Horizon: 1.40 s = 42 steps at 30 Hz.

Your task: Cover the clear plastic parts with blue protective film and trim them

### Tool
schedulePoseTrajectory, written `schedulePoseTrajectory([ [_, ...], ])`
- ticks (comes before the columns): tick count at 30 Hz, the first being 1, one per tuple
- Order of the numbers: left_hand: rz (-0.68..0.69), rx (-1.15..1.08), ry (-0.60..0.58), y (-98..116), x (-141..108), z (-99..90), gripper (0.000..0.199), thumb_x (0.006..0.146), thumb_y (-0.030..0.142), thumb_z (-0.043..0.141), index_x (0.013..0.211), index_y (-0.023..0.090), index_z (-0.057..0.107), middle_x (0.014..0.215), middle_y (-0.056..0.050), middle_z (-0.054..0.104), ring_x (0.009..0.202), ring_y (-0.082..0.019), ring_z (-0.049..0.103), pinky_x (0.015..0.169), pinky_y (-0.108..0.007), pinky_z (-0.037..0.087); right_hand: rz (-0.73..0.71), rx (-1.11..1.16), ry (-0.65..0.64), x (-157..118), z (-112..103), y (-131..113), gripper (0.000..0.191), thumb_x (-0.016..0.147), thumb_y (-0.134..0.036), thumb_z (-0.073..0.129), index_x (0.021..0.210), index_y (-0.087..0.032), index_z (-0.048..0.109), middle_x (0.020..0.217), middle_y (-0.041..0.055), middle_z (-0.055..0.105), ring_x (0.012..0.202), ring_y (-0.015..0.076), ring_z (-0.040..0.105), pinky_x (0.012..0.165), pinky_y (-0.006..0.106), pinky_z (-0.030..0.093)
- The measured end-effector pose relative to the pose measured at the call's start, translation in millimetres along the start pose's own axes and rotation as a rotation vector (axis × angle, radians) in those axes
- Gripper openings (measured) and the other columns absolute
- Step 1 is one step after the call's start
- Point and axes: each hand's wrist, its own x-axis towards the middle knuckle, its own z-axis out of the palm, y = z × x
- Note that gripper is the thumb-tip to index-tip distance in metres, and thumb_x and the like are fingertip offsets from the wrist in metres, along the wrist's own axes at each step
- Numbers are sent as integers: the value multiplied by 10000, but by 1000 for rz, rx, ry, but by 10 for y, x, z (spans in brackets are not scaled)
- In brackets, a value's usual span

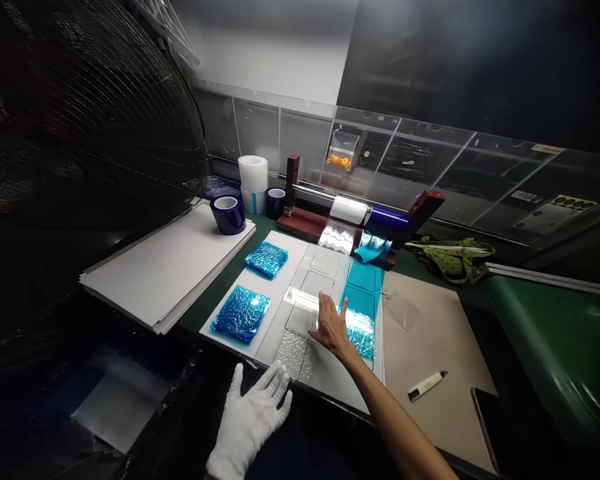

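My right hand, bare, is over the middle of a pale sheet with rounded outlines drawn on it. Its fingers are spread, and nothing shows in its grip; whether the palm touches the sheet I cannot tell. To its left lies a strip of clear film, bubbly at the near end. On its right is a strip of blue film, also bubbly near the front. My left hand, in a white glove, is held at the table's front edge with fingers apart and empty. Two stacks of blue film-covered pieces sit beyond it.
A wooden roll stand holds a clear roll and a blue roll. White sheets are piled at left with a blue tape roll on top. A cutter knife and a phone lie at right. A large fan stands left.
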Motion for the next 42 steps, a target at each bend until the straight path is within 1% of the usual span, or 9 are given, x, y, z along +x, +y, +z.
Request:
schedulePoseTrajectory([
  [10, 55, -26, 55, 65, 71, 3, 693, 852, 465, 540, 1403, 111, 315, 1199, -138, 613, 1094, -258, 578, 978, -455, 406, -24, 0, -65, 57, 165, 33, 957, 738, -428, 619, 1456, -53, 109, 1432, 239, 372, 1336, 331, 317, 1052, 644, -114],
  [16, 60, -8, 84, 45, 134, 18, 661, 857, 449, 534, 1392, 112, 340, 1246, -128, 592, 1127, -252, 560, 996, -444, 407, 9, -9, 16, 51, 50, 126, 945, 787, -483, 581, 1467, -99, 49, 1497, 242, 231, 1409, 324, 131, 1026, 683, -70],
  [18, 76, 9, 103, 36, 158, 24, 656, 855, 451, 533, 1385, 111, 353, 1263, -129, 581, 1143, -256, 551, 1000, -446, 410, 112, 21, 98, -16, -52, 285, 803, 836, -456, 524, 1458, -126, 137, 1502, 221, 236, 1405, 321, 143, 1041, 670, -3],
  [20, 108, 35, 132, 26, 181, 37, 653, 847, 449, 543, 1376, 107, 371, 1273, -134, 573, 1152, -262, 546, 997, -449, 418, 351, 112, 167, -103, -161, 556, 648, 862, -444, 486, 1411, -164, 284, 1476, 184, 312, 1368, 308, 249, 1065, 603, 124],
  [23, 148, 62, 169, 3, 216, 70, 647, 838, 449, 552, 1363, 104, 395, 1271, -139, 572, 1147, -263, 550, 982, -445, 438, 776, 244, 194, -186, -304, 1119, 535, 871, -450, 473, 1321, -165, 416, 1317, 160, 499, 1197, 274, 473, 976, 455, 361],
  [26, 180, 74, 187, -38, 255, 97, 649, 833, 461, 548, 1355, 102, 407, 1276, -139, 569, 1146, -257, 552, 970, -436, 455, 990, 274, 155, -115, -379, 1682, 449, 912, -408, 435, 1280, -151, 454, 1120, 129, 611, 1029, 249, 573, 865, 421, 453],
  [30, 224, 85, 199, -121, 290, 105, 659, 831, 470, 545, 1351, 89, 408, 1276, -148, 566, 1145, -247, 552, 962, -425, 469, 1098, 317, 62, 169, -343, 2146, 342, 902, -367, 526, 1190, -181, 533, 1161, 75, 583, 997, 201, 586, 858, 424, 491],
  [35, 376, 80, 196, -157, 182, 145, 606, 848, 419, 531, 1342, 90, 415, 1261, -163, 565, 1133, -234, 564, 927, -413, 504, 1130, 356, -39, 412, -192, 2336, 317, 899, -350, 540, 1172, -189, 547, 1201, 75, 563, 1007, 193, 583, 853, 410, 503],
  [42, 834, 172, 273, 234, -532, 360, 595, 837, 445, 519, 1308, 86, 458, 1279, -169, 554, 1158, -241, 546, 889, -403, 536, 1115, 354, -9, 336, -201, 2461, 296, 892, -347, 553, 1136, -180, 566, 1171, 66, 580, 995, 187, 588, 850, 405, 502],
])
